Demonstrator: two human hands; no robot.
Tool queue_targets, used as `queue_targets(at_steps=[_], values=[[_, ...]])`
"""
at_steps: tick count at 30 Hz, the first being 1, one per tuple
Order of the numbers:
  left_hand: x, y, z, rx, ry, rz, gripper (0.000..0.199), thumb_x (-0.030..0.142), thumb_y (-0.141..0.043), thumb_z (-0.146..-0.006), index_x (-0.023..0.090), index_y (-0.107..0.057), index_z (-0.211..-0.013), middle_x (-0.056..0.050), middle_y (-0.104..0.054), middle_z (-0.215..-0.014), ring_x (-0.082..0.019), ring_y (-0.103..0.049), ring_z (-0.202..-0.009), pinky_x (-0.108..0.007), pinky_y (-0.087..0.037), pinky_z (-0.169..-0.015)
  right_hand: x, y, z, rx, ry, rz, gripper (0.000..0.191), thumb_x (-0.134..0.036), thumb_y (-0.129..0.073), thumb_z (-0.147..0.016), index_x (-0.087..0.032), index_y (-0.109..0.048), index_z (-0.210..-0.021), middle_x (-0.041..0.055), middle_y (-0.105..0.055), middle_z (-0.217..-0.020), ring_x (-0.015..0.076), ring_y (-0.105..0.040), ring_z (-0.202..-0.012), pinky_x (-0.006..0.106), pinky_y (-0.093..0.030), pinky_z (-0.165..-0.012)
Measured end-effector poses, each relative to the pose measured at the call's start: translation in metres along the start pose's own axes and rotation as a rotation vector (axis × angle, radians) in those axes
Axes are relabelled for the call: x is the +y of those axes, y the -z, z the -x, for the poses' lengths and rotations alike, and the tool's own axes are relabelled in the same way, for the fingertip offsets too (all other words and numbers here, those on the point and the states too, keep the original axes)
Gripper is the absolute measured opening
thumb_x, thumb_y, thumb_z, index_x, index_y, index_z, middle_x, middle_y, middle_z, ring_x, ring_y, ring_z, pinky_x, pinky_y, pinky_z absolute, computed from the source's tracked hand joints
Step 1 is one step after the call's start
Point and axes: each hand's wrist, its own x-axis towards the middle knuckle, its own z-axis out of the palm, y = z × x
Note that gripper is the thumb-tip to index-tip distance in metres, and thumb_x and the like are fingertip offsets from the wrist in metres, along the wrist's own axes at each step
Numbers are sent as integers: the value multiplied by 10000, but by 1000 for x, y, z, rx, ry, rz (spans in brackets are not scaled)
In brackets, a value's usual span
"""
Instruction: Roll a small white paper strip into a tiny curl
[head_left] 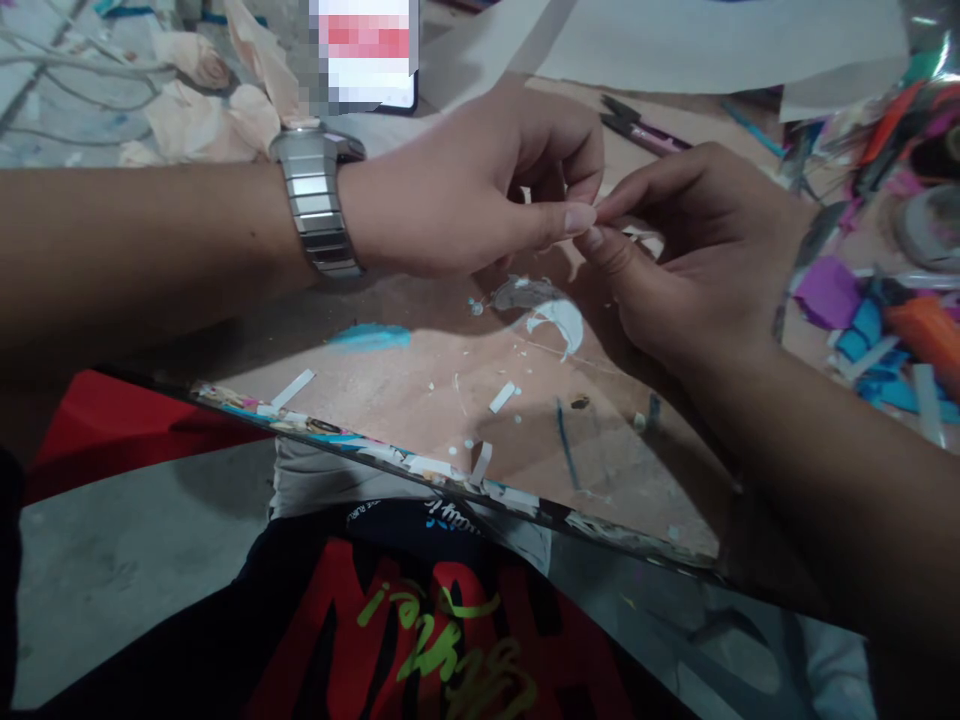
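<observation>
My left hand [480, 190], with a metal watch [319, 200] on its wrist, is closed in a pinch above the table. My right hand [690, 240] is pinched too, its thumb and forefinger meeting the left thumb tip. Whatever lies between the fingertips is too small and too covered to make out. Below the hands, the wooden tabletop [420, 385] carries a curved white patch [562, 325], a light-blue paint smear [371, 337] and small white strips, one a short strip [502, 397].
A phone [367, 55] with a lit screen stands at the back, beside cream crumpled petal-like pieces [202, 115]. Small scissors or snips [645, 130] lie behind my right hand. Coloured scraps and an orange-handled tool [926, 335] crowd the right. The table's front edge [420, 465] is littered with scraps.
</observation>
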Motion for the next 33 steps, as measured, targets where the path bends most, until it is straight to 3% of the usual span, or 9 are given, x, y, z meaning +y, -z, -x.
queue_targets(at_steps=[2, 5, 10, 13, 18, 23, 28, 33], values=[[3, -2, -1, 8, 26, -20, 177, -13, -650, -1071, 134, -603, -984, 75, -639, -734, -64, -673, -517, -137, -491, -483, -1, 1, 0, -9, -4, 6, 280, -315, -942, -1022, -141, -783, -1174, -13, -807, -1113, -17, -743, -1013, 79, -597, -920], [7, -3, -2, 28, 78, -81, 129, 30, -657, -1086, 116, -626, -996, 86, -620, -713, -45, -647, -499, -113, -441, -469, -6, 4, 0, -17, 10, 51, 199, -302, -871, -1081, -143, -780, -1157, -9, -797, -1074, -1, -717, -976, 130, -571, -873], [9, -1, 1, -40, 138, -52, 101, 124, -722, -1084, 114, -673, -996, 52, -655, -707, -56, -638, -536, -136, -515, -486, -15, 3, -3, -35, 27, 123, 129, -255, -771, -1126, -133, -767, -1083, 3, -761, -986, 23, -645, -888, 182, -467, -771], [9, -1, 2, -52, 168, 34, 117, 130, -685, -1105, 137, -654, -992, 30, -648, -693, -74, -623, -531, -148, -518, -476, -20, 1, -5, 18, 8, 65, 168, -294, -801, -1109, -139, -776, -1047, 8, -778, -953, 39, -661, -844, 196, -476, -742], [11, -1, 3, -66, 210, 91, 184, 30, -586, -1104, 157, -637, -981, 39, -629, -682, -72, -593, -521, -168, -521, -460, -27, -1, -4, -13, -114, -39, 245, -402, -857, -1078, -167, -794, -1103, 13, -812, -1038, 76, -723, -922, 253, -541, -811], [10, 3, 4, -80, 163, 49, 160, 76, -617, -1121, 159, -667, -994, 26, -654, -665, -90, -630, -518, -147, -479, -462, -19, -3, -3, 50, -35, -37, 213, -352, -881, -1063, -152, -807, -1078, 17, -804, -997, 53, -705, -894, 215, -524, -799], [5, 4, 3, -26, 132, 67, 140, 97, -707, -1093, 130, -696, -957, 22, -647, -655, -87, -634, -501, -171, -521, -480, -7, 2, -5, 17, 103, 11, 157, -236, -920, -1017, -147, -810, -1085, 21, -808, -1044, 66, -699, -964, 253, -516, -882], [3, 4, 2, -53, 131, 111, 150, 110, -685, -1110, 150, -676, -965, 35, -638, -644, -88, -604, -472, -164, -452, -436, -6, 1, -6, 37, 112, -14, 141, -245, -880, -1050, -145, -791, -1093, 9, -788, -1049, 59, -699, -988, 255, -524, -902]])
